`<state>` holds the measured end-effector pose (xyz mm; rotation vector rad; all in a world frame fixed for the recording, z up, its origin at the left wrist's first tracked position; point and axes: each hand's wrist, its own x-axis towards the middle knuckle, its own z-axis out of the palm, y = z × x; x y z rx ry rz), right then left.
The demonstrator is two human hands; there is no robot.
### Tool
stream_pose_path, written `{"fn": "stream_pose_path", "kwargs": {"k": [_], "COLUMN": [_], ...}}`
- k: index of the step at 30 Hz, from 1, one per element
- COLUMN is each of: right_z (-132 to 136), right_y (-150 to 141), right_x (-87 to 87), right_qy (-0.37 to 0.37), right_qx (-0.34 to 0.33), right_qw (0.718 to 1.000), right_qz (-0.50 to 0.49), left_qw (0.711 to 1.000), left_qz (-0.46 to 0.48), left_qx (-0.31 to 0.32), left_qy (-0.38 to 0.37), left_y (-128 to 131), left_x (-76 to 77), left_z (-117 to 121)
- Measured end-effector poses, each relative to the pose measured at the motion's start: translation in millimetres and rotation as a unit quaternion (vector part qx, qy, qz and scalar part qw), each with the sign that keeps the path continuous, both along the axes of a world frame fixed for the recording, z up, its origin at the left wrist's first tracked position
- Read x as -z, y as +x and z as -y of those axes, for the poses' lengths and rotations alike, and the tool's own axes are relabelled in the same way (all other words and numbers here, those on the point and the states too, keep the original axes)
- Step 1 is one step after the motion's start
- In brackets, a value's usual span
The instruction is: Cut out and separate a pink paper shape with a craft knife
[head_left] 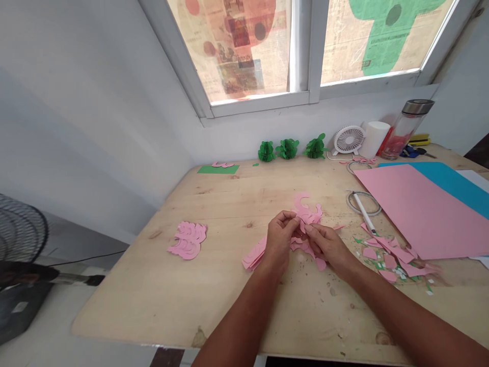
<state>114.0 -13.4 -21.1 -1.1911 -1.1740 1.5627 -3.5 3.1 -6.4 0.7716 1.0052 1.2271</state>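
Both my hands meet over the middle of the wooden table, fingertips close together. My left hand (281,235) pinches a pink paper cutout (305,215), and my right hand (327,244) grips its near side with thumb and finger. Curved pink paper pieces show just beyond and beneath my fingers; how they are joined is hidden. Partly under my left wrist lies a folded strip of pink paper (253,255). Farther left rests a pile of scalloped pink paper cutouts (188,239).
Pink and green paper scraps (397,257) lie right of my hands, near a white pen (364,213) and large pink sheet (428,214). Along the wall stand green paper ornaments (287,149), a small white fan (348,140) and a glass bottle (407,130). A green sheet (217,169) lies back left.
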Motion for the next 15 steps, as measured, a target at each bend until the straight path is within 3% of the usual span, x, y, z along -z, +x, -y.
{"fn": "stream_pose_path", "kwargs": {"k": [15], "right_z": [1.4], "right_y": [-1.5], "right_x": [-2.0], "right_qy": [0.002], "right_qx": [0.011], "right_qw": [1.0], "right_qz": [0.001], "left_qw": [1.0], "left_qz": [-0.002], "left_qx": [-0.005], "left_qy": [-0.006], "left_y": [0.0], "left_x": [-4.0], "left_z": [1.9]}}
